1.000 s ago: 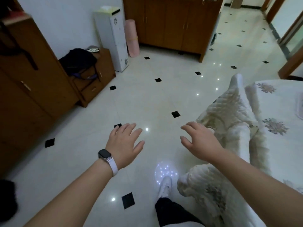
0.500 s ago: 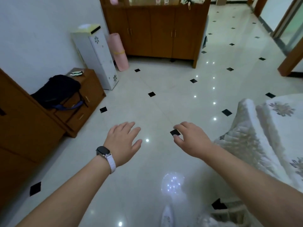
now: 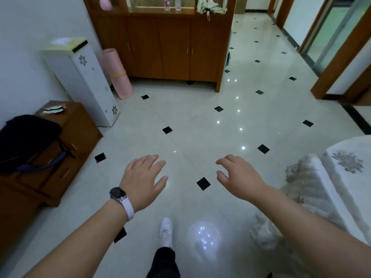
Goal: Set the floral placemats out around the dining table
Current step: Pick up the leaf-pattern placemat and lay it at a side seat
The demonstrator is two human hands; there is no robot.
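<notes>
My left hand (image 3: 142, 181) and right hand (image 3: 241, 179) hovered empty, fingers relaxed; placemats, unseen, I judged light, floppy: pinch an edge.

No readable text, brand or number anywhere. The watch (image 3: 118, 194) on the wrist has a dark screen. Labels on the bottles (image 3: 167, 3) on the cupboard shelf are too small and blurred to read. The white cabinet (image 3: 88, 77) carries only flower prints, no letters.
</notes>
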